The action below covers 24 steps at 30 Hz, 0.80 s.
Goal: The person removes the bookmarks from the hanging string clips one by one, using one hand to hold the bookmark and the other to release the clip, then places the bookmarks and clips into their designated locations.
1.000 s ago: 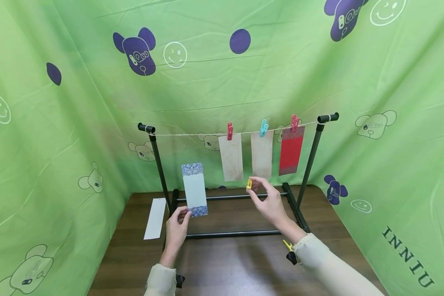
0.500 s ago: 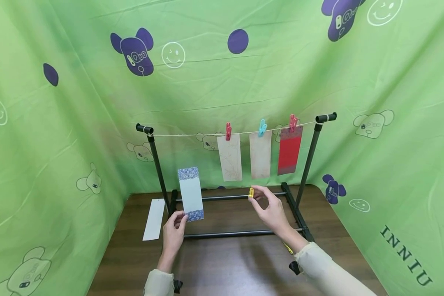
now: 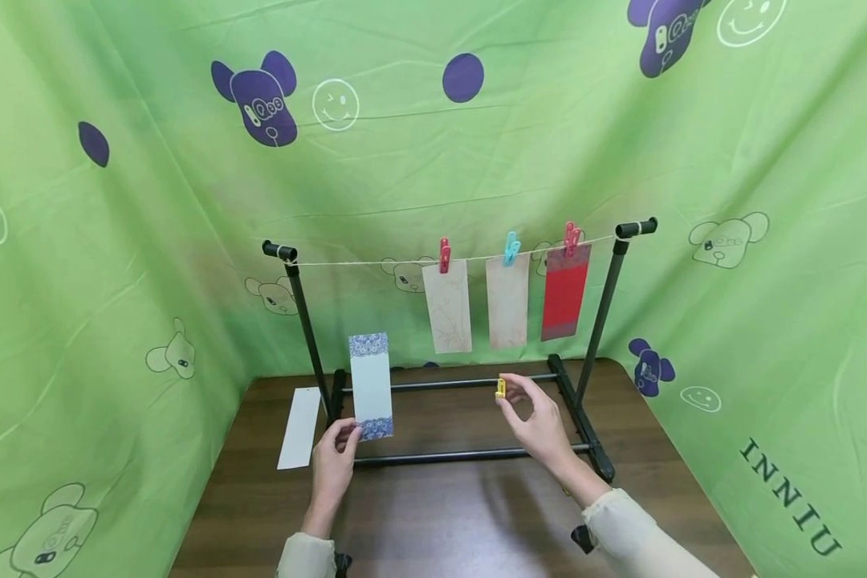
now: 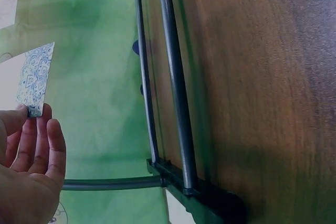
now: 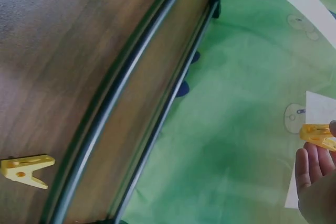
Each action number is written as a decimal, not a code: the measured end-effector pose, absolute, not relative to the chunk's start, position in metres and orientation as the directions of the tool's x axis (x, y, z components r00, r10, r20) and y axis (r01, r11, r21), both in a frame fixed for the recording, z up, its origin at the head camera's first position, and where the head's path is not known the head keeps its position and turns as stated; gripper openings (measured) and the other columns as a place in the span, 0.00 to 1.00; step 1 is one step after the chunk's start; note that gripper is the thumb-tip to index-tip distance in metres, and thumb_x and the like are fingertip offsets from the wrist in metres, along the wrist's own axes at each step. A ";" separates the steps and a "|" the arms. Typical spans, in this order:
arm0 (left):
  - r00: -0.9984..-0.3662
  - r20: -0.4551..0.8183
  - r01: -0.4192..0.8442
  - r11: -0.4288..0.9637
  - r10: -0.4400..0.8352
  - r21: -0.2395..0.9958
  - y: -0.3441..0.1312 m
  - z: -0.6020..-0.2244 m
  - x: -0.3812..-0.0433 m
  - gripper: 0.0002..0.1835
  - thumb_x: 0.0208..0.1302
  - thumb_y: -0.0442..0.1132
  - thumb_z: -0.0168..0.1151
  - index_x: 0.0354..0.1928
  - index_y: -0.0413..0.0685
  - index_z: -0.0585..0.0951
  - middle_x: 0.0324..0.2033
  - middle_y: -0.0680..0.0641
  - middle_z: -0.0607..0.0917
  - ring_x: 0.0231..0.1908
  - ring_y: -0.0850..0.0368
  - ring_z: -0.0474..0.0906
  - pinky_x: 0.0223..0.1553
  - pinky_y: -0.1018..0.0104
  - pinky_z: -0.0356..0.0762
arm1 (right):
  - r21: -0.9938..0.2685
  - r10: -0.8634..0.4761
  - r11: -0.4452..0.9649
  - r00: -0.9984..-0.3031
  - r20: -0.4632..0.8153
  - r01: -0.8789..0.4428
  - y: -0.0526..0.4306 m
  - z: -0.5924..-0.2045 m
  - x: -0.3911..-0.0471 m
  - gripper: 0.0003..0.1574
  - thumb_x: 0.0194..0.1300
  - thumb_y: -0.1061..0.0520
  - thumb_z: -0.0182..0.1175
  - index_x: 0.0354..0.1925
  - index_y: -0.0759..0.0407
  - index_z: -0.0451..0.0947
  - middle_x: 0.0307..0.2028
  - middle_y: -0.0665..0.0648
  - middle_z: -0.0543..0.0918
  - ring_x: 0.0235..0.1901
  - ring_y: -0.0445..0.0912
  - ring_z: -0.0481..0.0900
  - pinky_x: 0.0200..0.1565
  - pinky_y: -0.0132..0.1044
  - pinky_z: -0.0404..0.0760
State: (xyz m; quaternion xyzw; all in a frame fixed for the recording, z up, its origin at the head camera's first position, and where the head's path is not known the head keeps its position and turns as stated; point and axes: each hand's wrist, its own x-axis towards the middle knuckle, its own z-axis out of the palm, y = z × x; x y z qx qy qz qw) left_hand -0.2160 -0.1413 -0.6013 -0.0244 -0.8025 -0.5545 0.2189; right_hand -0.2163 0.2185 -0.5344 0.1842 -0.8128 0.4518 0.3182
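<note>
My left hand pinches the lower left corner of a pale paper card with blue patterned bands at both ends. The card stands upright in the air, below the left part of a string. In the left wrist view, thumb and fingers grip the card's patterned corner. My right hand holds a small yellow clothespin between thumb and fingertips, apart from the string and the card. On the string hang a cream card, another cream card and a red card, each under a clothespin.
The string runs between the two posts of a black rack on the wooden table. A white card lies at the left. Another yellow clothespin lies on the table near the front bar. Green printed cloth surrounds the table.
Both hands have moved lower. The left hand has also shifted slightly left with the patterned card, and the right hand slightly right with the yellow clothespin. The hanging cards stay put.
</note>
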 end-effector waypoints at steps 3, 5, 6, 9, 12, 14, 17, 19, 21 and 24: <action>-0.906 0.369 0.273 0.383 -0.206 0.883 -0.143 -0.604 -0.216 0.05 0.72 0.31 0.71 0.47 0.40 0.88 0.40 0.43 0.91 0.39 0.54 0.86 0.43 0.72 0.84 | -0.624 0.004 0.535 -0.737 0.676 -0.570 0.222 -0.538 -0.214 0.28 0.59 0.73 0.76 0.58 0.66 0.82 0.41 0.57 0.89 0.38 0.46 0.86 0.45 0.35 0.84; -0.908 0.365 0.271 0.375 -0.207 0.887 -0.145 -0.605 -0.215 0.06 0.72 0.30 0.71 0.47 0.39 0.88 0.40 0.43 0.91 0.39 0.55 0.86 0.43 0.72 0.84 | -0.629 0.015 0.539 -0.740 0.672 -0.560 0.225 -0.542 -0.213 0.28 0.59 0.73 0.76 0.57 0.66 0.83 0.41 0.57 0.89 0.37 0.45 0.85 0.44 0.36 0.85; -0.907 0.365 0.271 0.374 -0.210 0.887 -0.146 -0.605 -0.215 0.06 0.72 0.30 0.71 0.47 0.39 0.88 0.40 0.43 0.91 0.39 0.55 0.86 0.43 0.72 0.84 | -0.633 0.021 0.540 -0.742 0.670 -0.555 0.226 -0.543 -0.212 0.28 0.59 0.73 0.76 0.57 0.66 0.83 0.40 0.57 0.89 0.37 0.44 0.85 0.44 0.36 0.85; -0.907 0.359 0.263 0.372 -0.218 0.890 -0.148 -0.606 -0.213 0.06 0.71 0.29 0.71 0.47 0.38 0.88 0.40 0.43 0.90 0.38 0.56 0.85 0.42 0.73 0.83 | -0.642 0.031 0.546 -0.753 0.657 -0.538 0.229 -0.548 -0.210 0.28 0.59 0.74 0.76 0.57 0.67 0.83 0.40 0.57 0.89 0.37 0.44 0.85 0.44 0.33 0.84; -0.908 0.354 0.251 0.385 -0.223 0.888 -0.150 -0.608 -0.210 0.06 0.71 0.28 0.71 0.47 0.38 0.88 0.39 0.42 0.90 0.38 0.56 0.85 0.41 0.72 0.83 | -0.650 0.040 0.551 -0.762 0.646 -0.523 0.232 -0.553 -0.207 0.28 0.59 0.74 0.76 0.57 0.68 0.83 0.40 0.58 0.89 0.37 0.44 0.84 0.44 0.31 0.84; -0.910 0.348 0.243 0.389 -0.225 0.888 -0.152 -0.610 -0.209 0.06 0.71 0.28 0.71 0.47 0.37 0.88 0.39 0.42 0.90 0.37 0.57 0.85 0.41 0.72 0.83 | -0.653 0.046 0.554 -0.764 0.643 -0.516 0.234 -0.556 -0.205 0.27 0.59 0.75 0.75 0.57 0.68 0.83 0.40 0.58 0.89 0.37 0.44 0.84 0.43 0.33 0.85; -0.909 0.348 0.241 0.390 -0.230 0.889 -0.154 -0.614 -0.207 0.06 0.71 0.28 0.70 0.47 0.37 0.87 0.39 0.42 0.90 0.37 0.59 0.85 0.41 0.73 0.83 | -0.649 0.056 0.557 -0.757 0.651 -0.517 0.237 -0.562 -0.201 0.27 0.59 0.76 0.74 0.56 0.68 0.83 0.39 0.59 0.89 0.36 0.45 0.84 0.40 0.38 0.87; -0.902 0.361 0.250 0.394 -0.238 0.884 -0.155 -0.617 -0.205 0.06 0.70 0.28 0.71 0.47 0.37 0.88 0.39 0.41 0.90 0.36 0.59 0.85 0.40 0.73 0.83 | -0.646 0.060 0.558 -0.751 0.657 -0.521 0.239 -0.566 -0.199 0.27 0.58 0.76 0.74 0.56 0.69 0.83 0.39 0.60 0.89 0.35 0.46 0.84 0.39 0.38 0.87; -0.891 0.383 0.263 0.411 -0.244 0.873 -0.156 -0.620 -0.204 0.05 0.70 0.27 0.71 0.46 0.37 0.88 0.38 0.41 0.91 0.35 0.59 0.85 0.39 0.73 0.83 | -0.643 0.061 0.558 -0.747 0.662 -0.524 0.240 -0.571 -0.196 0.27 0.58 0.77 0.73 0.56 0.71 0.82 0.38 0.60 0.88 0.35 0.46 0.84 0.39 0.36 0.86; -0.879 0.408 0.278 0.429 -0.248 0.859 -0.157 -0.623 -0.203 0.05 0.69 0.26 0.71 0.44 0.37 0.88 0.37 0.41 0.90 0.34 0.59 0.85 0.38 0.72 0.83 | -0.643 0.061 0.567 -0.752 0.656 -0.515 0.244 -0.576 -0.193 0.27 0.58 0.77 0.73 0.56 0.71 0.82 0.38 0.60 0.88 0.35 0.45 0.84 0.39 0.34 0.85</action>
